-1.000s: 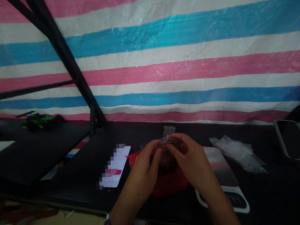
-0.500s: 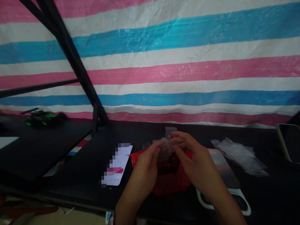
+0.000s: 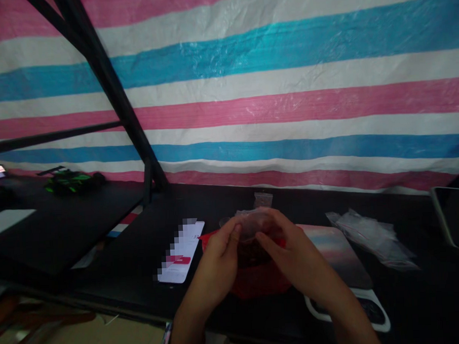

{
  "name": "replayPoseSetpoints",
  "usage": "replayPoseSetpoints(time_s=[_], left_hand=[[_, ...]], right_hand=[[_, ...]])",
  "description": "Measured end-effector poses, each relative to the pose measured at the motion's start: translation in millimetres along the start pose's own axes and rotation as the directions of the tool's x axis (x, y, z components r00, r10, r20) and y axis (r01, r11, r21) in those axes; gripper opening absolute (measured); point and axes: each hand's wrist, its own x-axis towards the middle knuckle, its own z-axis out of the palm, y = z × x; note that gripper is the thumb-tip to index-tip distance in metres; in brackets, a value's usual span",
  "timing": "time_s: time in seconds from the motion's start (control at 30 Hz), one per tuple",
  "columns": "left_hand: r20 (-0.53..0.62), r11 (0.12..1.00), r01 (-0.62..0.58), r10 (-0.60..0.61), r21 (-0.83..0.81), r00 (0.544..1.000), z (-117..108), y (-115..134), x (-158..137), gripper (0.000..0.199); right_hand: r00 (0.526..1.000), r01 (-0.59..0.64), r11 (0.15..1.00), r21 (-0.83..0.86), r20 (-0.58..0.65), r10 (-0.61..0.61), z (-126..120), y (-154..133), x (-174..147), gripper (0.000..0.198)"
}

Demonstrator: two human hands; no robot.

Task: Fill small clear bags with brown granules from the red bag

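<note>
Both hands pinch a small clear plastic bag (image 3: 250, 225) by its opposite sides, above a red bag (image 3: 259, 285). My left hand (image 3: 222, 248) is closed on the left edge, and my right hand (image 3: 283, 240) is closed on the right edge with its thumb in front. Dark, small-grained contents (image 3: 252, 253) show inside the open red bag. Just behind the hands lies another small clear bag (image 3: 263, 199). A kitchen scale (image 3: 337, 253) with a shiny metal plate stands right of the red bag, partly hidden by my right forearm.
Several clear zip bags (image 3: 373, 236) lie in a pile right of the scale. A phone (image 3: 455, 218) rests at the far right. A white printed card (image 3: 182, 260) is left of the red bag. A black frame post (image 3: 115, 96) and a green-black toy car (image 3: 72, 181) are further left.
My right hand has closed in on the clear bag's right edge, and the bag is now spread wider between both hands. The view has shifted slightly.
</note>
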Motion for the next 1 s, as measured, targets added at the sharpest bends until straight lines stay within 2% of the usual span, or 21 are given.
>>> replayPoseSetpoints(time_s=[0.07, 0.3, 0.4, 0.5, 0.57, 0.6, 0.63, 0.67, 0.73, 0.77, 0.8, 0.83, 0.9, 0.93, 1.0], left_hand=[[-0.012, 1.0, 0.016, -0.016, 0.006, 1.0, -2.7, -2.4, -1.1, 0.042], [-0.012, 0.995, 0.054, -0.053, 0.08, 0.999, -9.3, -5.3, -4.6, 0.043], [-0.077, 0.994, 0.039, -0.031, 0.101, 0.997, -12.5, -0.8, -5.0, 0.041], [-0.17, 0.992, 0.044, -0.023, 0.12, 0.985, -15.2, 3.0, -5.8, 0.04], [-0.197, 0.993, 0.052, -0.03, 0.108, 0.98, -16.7, 4.2, -7.1, 0.041], [-0.202, 0.994, 0.054, -0.033, 0.099, 0.979, -17.5, 4.3, -7.9, 0.041], [-0.207, 0.994, 0.055, -0.036, 0.089, 0.978, -18.4, 4.2, -8.7, 0.042], [-0.21, 0.995, 0.056, -0.037, 0.083, 0.977, -19.4, 4.0, -9.5, 0.042], [-0.213, 0.995, 0.053, -0.034, 0.086, 0.976, -21.6, 3.5, -10.9, 0.042], [-0.213, 0.994, 0.047, -0.026, 0.096, 0.977, -22.6, 3.4, -11.4, 0.041], [-0.212, 0.993, 0.043, -0.02, 0.106, 0.977, -23.4, 3.4, -11.8, 0.04], [-0.209, 0.992, 0.041, -0.016, 0.118, 0.978, -23.8, 3.6, -12.1, 0.039], [-0.208, 0.989, 0.039, -0.008, 0.142, 0.978, -23.8, 4.6, -12.4, 0.038], [-0.208, 0.988, 0.037, -0.004, 0.153, 0.978, -23.2, 5.2, -12.5, 0.038], [-0.208, 0.986, 0.032, 0.003, 0.166, 0.978, -21.5, 6.6, -12.6, 0.038]], right_hand=[[1.0, -0.007, 1.0, 0.007, 0.025, 0.007, 0.4, 1.6, 1.6, 0.038], [0.998, -0.002, 1.0, -0.018, -0.058, 0.001, 0.1, -2.5, 5.9, 0.027], [0.99, 0.021, 1.0, 0.003, -0.139, -0.02, -2.1, -6.4, 8.4, 0.023], [0.948, 0.037, 0.998, 0.051, -0.318, -0.019, -16.3, -6.5, 11.2, 0.03], [0.86, 0.039, 0.998, 0.058, -0.511, -0.004, -37.9, -0.2, 11.2, 0.039], [0.796, 0.022, 0.999, 0.037, -0.605, 0.005, -52.6, 5.6, 9.9, 0.041], [0.71, -0.017, 1.0, 0.007, -0.704, 0.017, -69.3, 13.0, 7.7, 0.042], [0.615, -0.083, 0.996, -0.021, -0.787, 0.034, -87.2, 21.9, 4.4, 0.041], [0.456, -0.286, 0.954, -0.085, -0.888, 0.058, -122.7, 41.8, -4.4, 0.033], [0.422, -0.405, 0.903, -0.142, -0.905, 0.047, -138.2, 51.7, -9.4, 0.027], [0.417, -0.546, 0.817, -0.185, -0.906, 0.073, -151.2, 60.4, -14.2, 0.024], [0.463, -0.631, 0.737, -0.245, -0.88, 0.104, -161.2, 67.6, -18.5, 0.025], [0.504, -0.741, 0.571, -0.354, -0.855, 0.123, -171.6, 75.6, -24.1, 0.035], [0.512, -0.749, 0.523, -0.406, -0.856, 0.07, -172.7, 76.6, -25.0, 0.042], [0.549, -0.695, 0.5, -0.517, -0.831, -0.096, -169.8, 75.2, -23.3, 0.053]])
